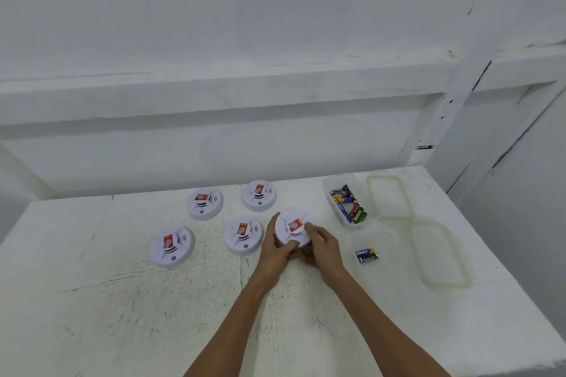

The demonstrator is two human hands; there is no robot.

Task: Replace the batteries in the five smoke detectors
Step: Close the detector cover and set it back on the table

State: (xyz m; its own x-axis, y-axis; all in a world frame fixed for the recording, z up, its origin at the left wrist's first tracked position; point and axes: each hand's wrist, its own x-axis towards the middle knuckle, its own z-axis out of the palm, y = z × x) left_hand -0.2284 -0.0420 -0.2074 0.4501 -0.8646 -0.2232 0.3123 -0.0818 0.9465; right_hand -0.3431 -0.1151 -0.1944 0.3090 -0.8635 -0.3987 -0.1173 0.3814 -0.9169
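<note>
Both my hands hold one white round smoke detector (293, 228) with a red sticker, lifted slightly and tilted toward me. My left hand (275, 249) grips its left and near rim. My right hand (321, 246) grips its right rim, a fingertip on top. Several more detectors lie face up on the white table: one at the far left (171, 246), one in the middle (243, 234), and two at the back (204, 202) (259, 194). A clear plastic tub (329, 190) holds several batteries. A second clear tub (372, 237) holds two dark batteries (366, 255).
Two clear lids with greenish seals lie at the right, one at the back (389, 197) and one nearer (439, 254). The table (122, 300) ends at a white wall behind and drops off at the right edge. A white post stands at the back right.
</note>
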